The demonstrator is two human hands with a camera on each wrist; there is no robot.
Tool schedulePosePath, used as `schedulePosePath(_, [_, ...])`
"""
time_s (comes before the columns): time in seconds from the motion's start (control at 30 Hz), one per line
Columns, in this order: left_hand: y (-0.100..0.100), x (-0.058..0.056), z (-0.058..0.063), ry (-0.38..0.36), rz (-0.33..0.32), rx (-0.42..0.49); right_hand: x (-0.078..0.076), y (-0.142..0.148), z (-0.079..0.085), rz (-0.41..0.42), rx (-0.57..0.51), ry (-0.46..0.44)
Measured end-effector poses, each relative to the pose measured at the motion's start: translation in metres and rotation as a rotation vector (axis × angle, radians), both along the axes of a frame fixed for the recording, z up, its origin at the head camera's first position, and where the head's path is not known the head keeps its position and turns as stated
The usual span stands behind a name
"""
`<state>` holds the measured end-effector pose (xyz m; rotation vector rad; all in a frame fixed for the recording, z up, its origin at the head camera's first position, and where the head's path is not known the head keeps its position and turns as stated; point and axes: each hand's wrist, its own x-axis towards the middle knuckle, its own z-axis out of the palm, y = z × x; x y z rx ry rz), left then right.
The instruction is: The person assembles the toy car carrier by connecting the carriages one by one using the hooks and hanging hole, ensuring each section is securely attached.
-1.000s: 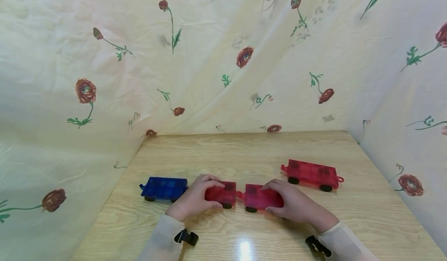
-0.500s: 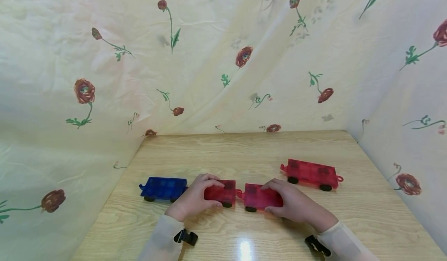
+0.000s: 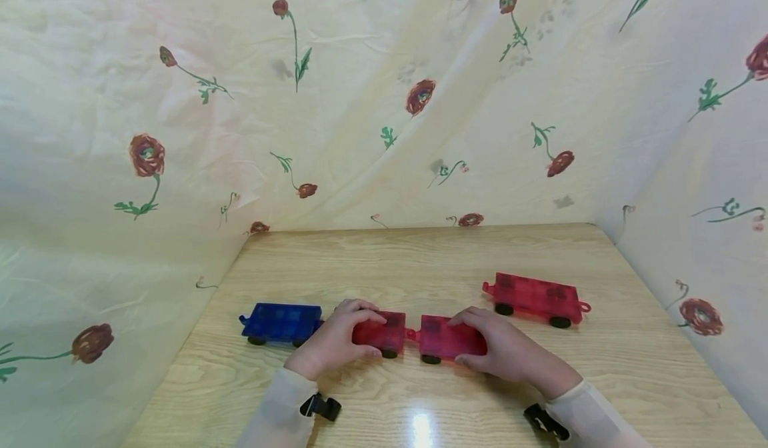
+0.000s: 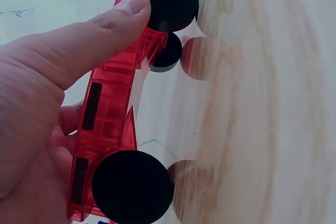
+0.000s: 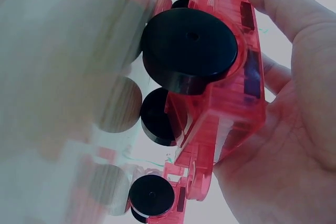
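My left hand point(image 3: 339, 338) grips a red see-through toy train car point(image 3: 390, 331) with black wheels, thumb on the near side, fingers over the far side. In the left wrist view the thumb presses the red car point(image 4: 107, 95) near a wheel. My right hand point(image 3: 504, 345) holds a second, pinkish-red train car point(image 3: 441, 336) the same way. In the right wrist view that car point(image 5: 236, 95) lies between thumb and fingers. The couplers point(image 3: 411, 335) of both cars meet in the gap between them; whether they are hooked I cannot tell.
A blue train car point(image 3: 282, 323) stands left of my left hand, its right end partly hidden. Another red train car point(image 3: 537, 298) stands behind my right hand, apart from the others. Flowered cloth point(image 3: 384, 101) borders the wooden table point(image 3: 384, 255) at the back and sides.
Both hands stay in place on their cars. The coupler between the two cars shifts very slightly, and the left car lifts and lowers a little.
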<state>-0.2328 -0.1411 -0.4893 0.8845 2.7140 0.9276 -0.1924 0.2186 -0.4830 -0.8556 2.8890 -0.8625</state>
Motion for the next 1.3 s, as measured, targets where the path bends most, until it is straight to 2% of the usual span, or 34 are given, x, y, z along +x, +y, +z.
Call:
schedulePosePath(0.97, [-0.002,-0.001,0.000,-0.017,0.021,0.000,-0.001,0.002,-0.003,-0.006,0.018,-0.011])
schedulePosePath(1.1, [-0.003,-0.001,0.001,-0.016,0.020,-0.002,0.000,0.003,0.000,-0.008,0.011,-0.009])
schedulePosePath(1.3, [-0.007,-0.002,0.002,-0.013,0.028,-0.011,0.000,0.012,0.010,-0.049,-0.054,-0.028])
